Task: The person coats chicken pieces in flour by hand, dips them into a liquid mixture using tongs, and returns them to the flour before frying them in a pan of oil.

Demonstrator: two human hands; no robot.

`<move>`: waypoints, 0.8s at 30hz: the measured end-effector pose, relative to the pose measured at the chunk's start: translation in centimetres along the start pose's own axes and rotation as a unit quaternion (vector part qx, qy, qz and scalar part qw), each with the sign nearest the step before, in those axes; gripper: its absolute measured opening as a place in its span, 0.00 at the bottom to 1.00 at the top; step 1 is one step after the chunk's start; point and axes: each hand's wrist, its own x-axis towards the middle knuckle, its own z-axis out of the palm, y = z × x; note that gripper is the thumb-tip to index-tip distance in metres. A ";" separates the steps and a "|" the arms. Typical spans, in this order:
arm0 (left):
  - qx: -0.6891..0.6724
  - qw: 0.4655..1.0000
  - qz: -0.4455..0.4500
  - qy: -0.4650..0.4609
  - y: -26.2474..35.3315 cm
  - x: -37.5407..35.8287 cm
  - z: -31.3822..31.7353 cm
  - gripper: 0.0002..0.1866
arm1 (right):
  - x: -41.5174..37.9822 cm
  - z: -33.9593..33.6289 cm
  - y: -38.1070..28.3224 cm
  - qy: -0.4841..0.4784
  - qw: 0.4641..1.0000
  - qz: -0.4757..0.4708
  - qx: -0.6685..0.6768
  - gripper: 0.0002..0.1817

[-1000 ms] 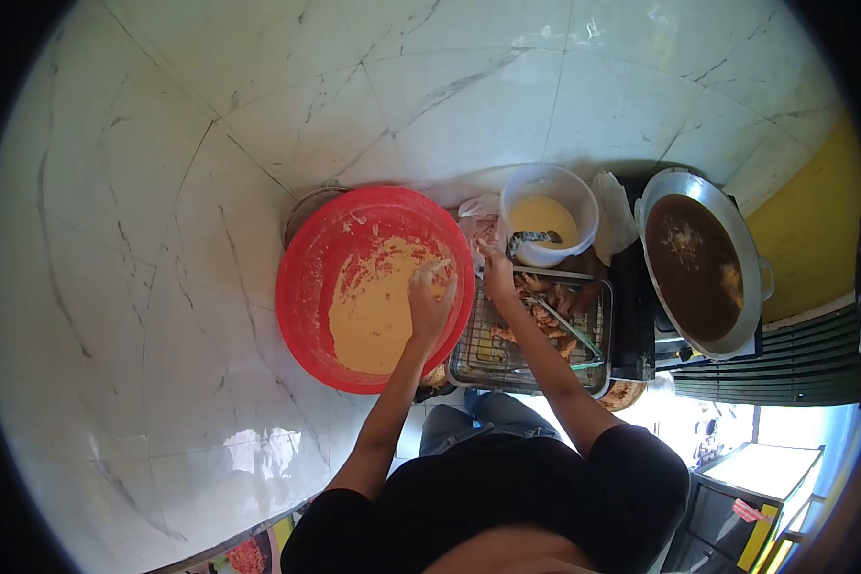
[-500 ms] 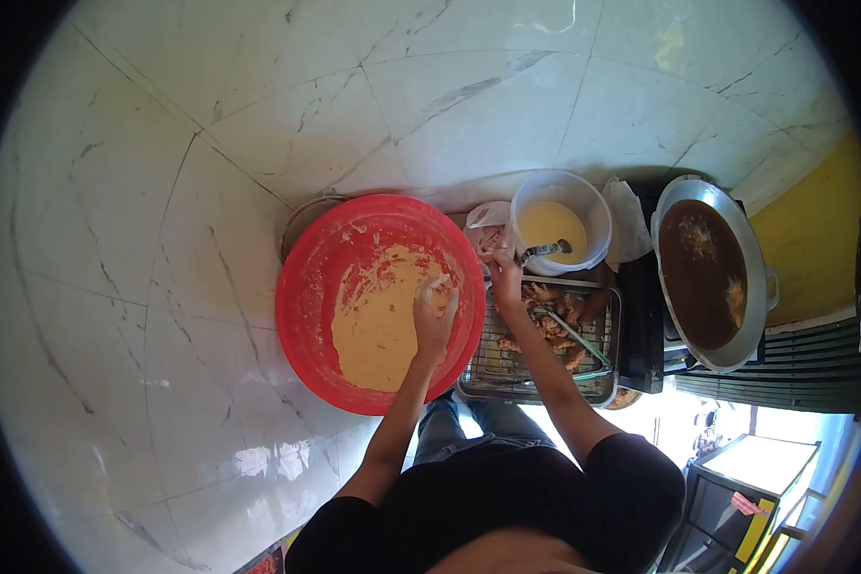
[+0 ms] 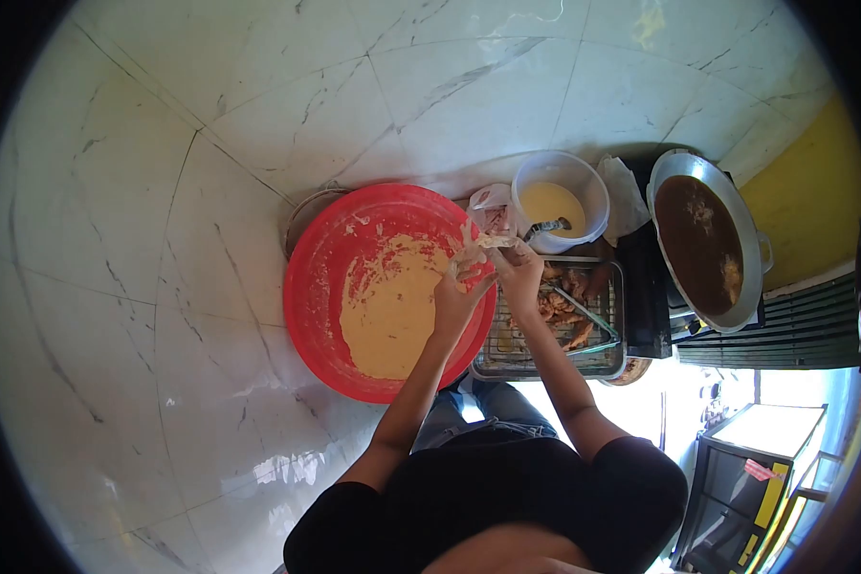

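Over the right rim of a red basin (image 3: 306, 297) both hands meet at a pale, whitish piece of meat (image 3: 493, 242). My right hand (image 3: 519, 273) pinches it from the right. On the other side, my left hand (image 3: 457, 292), its fingers dusted with flour, grips the piece near its left end. Pale yellow flour (image 3: 392, 316) covers much of the basin's floor and sticks to its wall. Just beyond the hands, a plastic bag (image 3: 489, 199) holds pinkish pieces. A clear tub (image 3: 586, 182) of yellowish liquid, with a handled utensil (image 3: 548, 228) in it, is close by.
Browned pieces (image 3: 564, 304) and green-handled tongs (image 3: 591, 318) lie on a wire rack in a metal tray (image 3: 507, 368), right of the basin. Farther right is a wide metal pan (image 3: 758, 230) of dark brown liquid. A marbled tile wall (image 3: 287, 105) rises behind.
My left hand has risen out of the flour to the basin's right rim. My right hand has drawn back from the bag, and both now grip the pale piece of meat.
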 end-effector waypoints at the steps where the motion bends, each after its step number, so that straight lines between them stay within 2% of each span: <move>1: -0.035 0.999 -0.017 -0.019 -0.2 0.0 -0.1 0.21 | -0.5 0.3 -0.4 -0.013 0.999 0.026 0.023 0.07; 2: -0.030 0.999 -0.026 -0.014 -0.3 -0.2 -0.5 0.20 | -0.8 0.2 0.5 -0.037 0.999 -0.009 0.023 0.08; 4: -0.018 0.999 -0.046 -0.004 -0.1 -0.4 -1.5 0.18 | -1.4 0.7 1.2 -0.025 0.998 -0.003 0.057 0.07; 5: -0.070 0.997 -0.041 -0.018 -0.1 -0.4 -1.8 0.17 | -1.7 0.9 1.5 -0.020 0.997 0.000 0.074 0.07; 7: -0.170 0.984 -0.031 -0.040 -0.3 -0.7 -2.7 0.16 | -1.9 0.2 2.1 -0.042 0.999 0.003 0.008 0.07; 10: -0.128 0.987 -0.076 -0.056 -5.0 -1.4 -5.3 0.16 | -1.8 -1.5 4.1 -0.068 0.994 0.013 -0.087 0.07; 12: -0.171 0.975 -0.125 -0.070 -6.3 -2.1 -7.0 0.17 | -2.2 -1.9 4.8 -0.092 0.986 0.011 -0.140 0.09; 16: -0.201 0.940 -0.257 -0.096 -7.0 -3.9 -10.1 0.17 | -3.1 -2.2 6.3 -0.115 0.984 0.015 -0.132 0.12; 18: -0.203 0.941 -0.256 -0.091 -6.8 -4.5 -10.6 0.17 | -2.9 -2.7 7.1 -0.092 0.989 0.012 -0.114 0.15; 21: -0.221 0.951 -0.207 -0.058 -6.7 -5.0 -9.4 0.17 | -1.9 -3.7 8.4 -0.003 0.974 -0.076 -0.212 0.18; 24: -0.228 0.958 -0.167 -0.047 -7.9 -4.4 -8.2 0.17 | 0.5 -4.5 11.8 0.038 0.960 -0.115 -0.253 0.21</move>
